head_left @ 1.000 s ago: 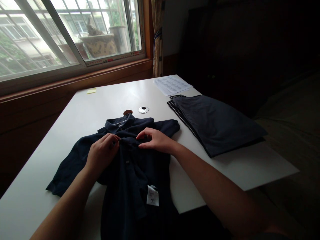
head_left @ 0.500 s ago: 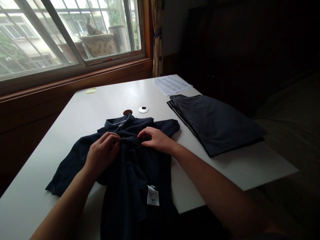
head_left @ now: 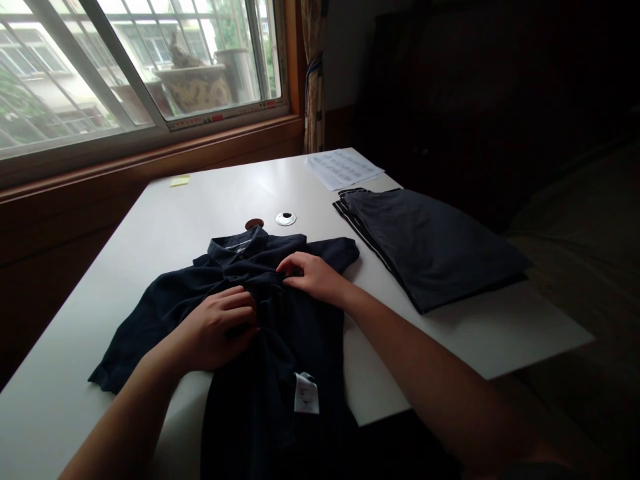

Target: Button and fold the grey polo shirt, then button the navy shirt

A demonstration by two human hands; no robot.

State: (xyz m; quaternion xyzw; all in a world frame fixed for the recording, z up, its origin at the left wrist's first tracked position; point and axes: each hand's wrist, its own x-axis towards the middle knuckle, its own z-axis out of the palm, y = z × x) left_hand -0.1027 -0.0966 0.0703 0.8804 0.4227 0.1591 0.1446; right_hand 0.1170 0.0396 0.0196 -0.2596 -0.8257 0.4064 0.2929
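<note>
A dark navy collared shirt lies front up on the white table, collar away from me, its lower part reaching past the near edge. A white care label shows on the lower front. My left hand is closed on the shirt's front opening, fingers curled, tips hidden in the dark cloth. To its upper right, my right hand pinches the cloth of the chest between thumb and fingers. The fabric between both hands is rumpled.
Folded dark garments lie on the right of the white table. Printed papers, a yellow sticky note, a round metal grommet and a brown disc are farther back. A barred window stands behind.
My left hand has moved down and slightly right along the shirt's front, from the upper chest to lower. My right hand stays almost in place.
</note>
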